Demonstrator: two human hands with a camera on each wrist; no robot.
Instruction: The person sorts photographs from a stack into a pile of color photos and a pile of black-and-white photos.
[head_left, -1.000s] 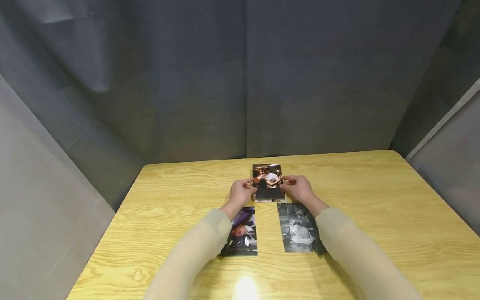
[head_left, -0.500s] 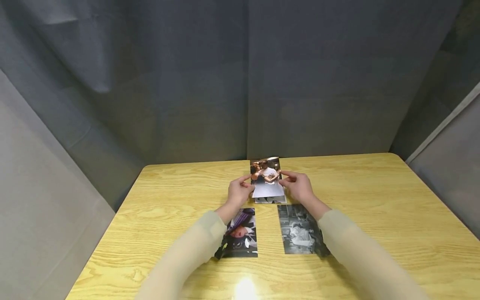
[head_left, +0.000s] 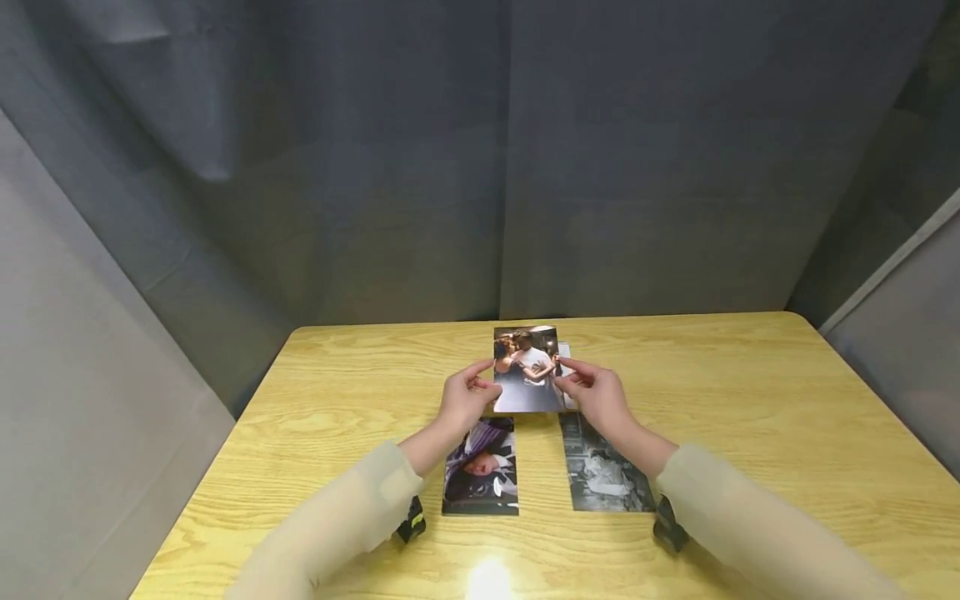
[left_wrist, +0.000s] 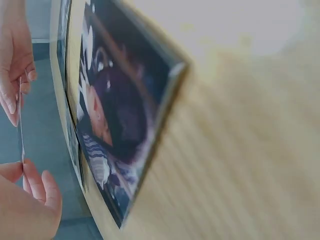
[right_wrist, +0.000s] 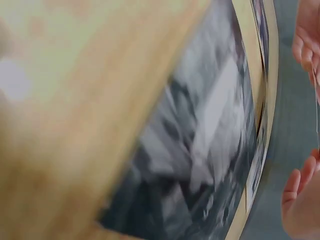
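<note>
Left hand [head_left: 467, 398] pinches the left edge of a colour photo of two people [head_left: 527, 368], thumb and fingertips clamped on it; right hand [head_left: 596, 397] pinches the right edge the same way. Since a second ago the print has come up off the wooden table [head_left: 750, 400], lifted toward the camera, and a further print [head_left: 567, 367] now shows under it as a pale sliver at its 3 o'clock edge. Judged from that, the top photo is being taken off a small stack, which stays at the table's 12 o'clock side. At 6 o'clock of the left hand lies a purple-toned portrait photo [head_left: 482, 467]; at 6 o'clock of the right hand, a black-and-white photo [head_left: 603, 471], both flat. Head view gives the layout. Left wrist view shows the held print edge-on as a thin line between fingertips [left_wrist: 20, 105], with the portrait [left_wrist: 115, 125] close. Right wrist view is blurred, mostly the black-and-white print [right_wrist: 210, 145].
</note>
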